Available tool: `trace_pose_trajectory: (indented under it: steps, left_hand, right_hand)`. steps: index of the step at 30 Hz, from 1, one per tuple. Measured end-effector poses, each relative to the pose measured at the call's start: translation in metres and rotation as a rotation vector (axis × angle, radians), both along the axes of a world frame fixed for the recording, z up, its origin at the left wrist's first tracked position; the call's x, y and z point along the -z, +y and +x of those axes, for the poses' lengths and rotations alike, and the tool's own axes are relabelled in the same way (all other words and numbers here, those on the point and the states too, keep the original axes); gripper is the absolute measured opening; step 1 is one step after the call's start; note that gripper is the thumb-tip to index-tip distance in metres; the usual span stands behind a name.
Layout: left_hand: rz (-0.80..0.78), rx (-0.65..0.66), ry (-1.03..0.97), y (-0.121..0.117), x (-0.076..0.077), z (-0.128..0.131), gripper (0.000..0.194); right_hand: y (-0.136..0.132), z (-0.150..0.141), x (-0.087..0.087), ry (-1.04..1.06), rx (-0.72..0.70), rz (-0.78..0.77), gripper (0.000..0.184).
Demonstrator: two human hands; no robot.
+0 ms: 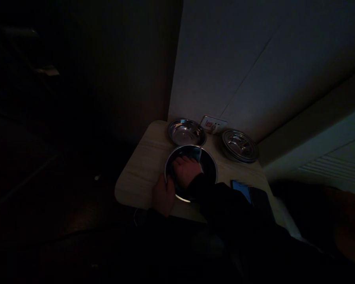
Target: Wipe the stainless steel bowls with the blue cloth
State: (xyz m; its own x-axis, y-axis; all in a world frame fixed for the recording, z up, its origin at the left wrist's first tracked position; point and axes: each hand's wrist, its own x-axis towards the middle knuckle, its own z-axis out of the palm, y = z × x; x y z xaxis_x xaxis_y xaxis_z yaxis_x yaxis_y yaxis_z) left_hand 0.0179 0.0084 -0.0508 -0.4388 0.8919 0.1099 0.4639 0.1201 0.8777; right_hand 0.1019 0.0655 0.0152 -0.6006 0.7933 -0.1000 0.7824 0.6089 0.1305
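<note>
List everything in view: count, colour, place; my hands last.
Metal bowl: one, silver, mid-table
Shallow metal dish: one, silver, behind bowl
Stacked metal dishes: at least two, silver, back right
Wall socket: one, pale, behind dishes
Phone, probably: one, bluish screen, right of bowl
Table: one, pale wood grain, beneath
Wall: one, greyish, behind
Louvred panel: one, pale, far right
Elsewhere: too dark to tell
Sleeves: two, black, forearms
Left hand: one, bare, gripping bowl's rim
Right hand: one, bare, inside bowl

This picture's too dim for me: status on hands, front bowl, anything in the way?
Left hand holds front bowl by its rim. Right hand down inside it, grip unclear. Second bowl close behind, could crowd it.
</note>
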Motion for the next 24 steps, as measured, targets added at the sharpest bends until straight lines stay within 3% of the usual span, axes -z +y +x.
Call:
trace_pose_trajectory:
  steps: [6, 15, 24]
  left_hand:
    - [-0.028, -0.003, -0.004, -0.003, -0.003, 0.004, 0.023]
    - [0.001, 0.025, -0.001, -0.003, 0.0, 0.002, 0.021]
    - [0.01, 0.033, -0.03, -0.003, 0.001, 0.004, 0.022]
  right_hand:
    - [-0.022, 0.039, -0.002, -0.097, -0.049, -0.133, 0.025]
    - [-0.009, 0.005, -0.004, -0.023, 0.007, -0.052, 0.029]
    - [-0.023, 0.047, -0.009, -0.136, 0.006, -0.202, 0.028]
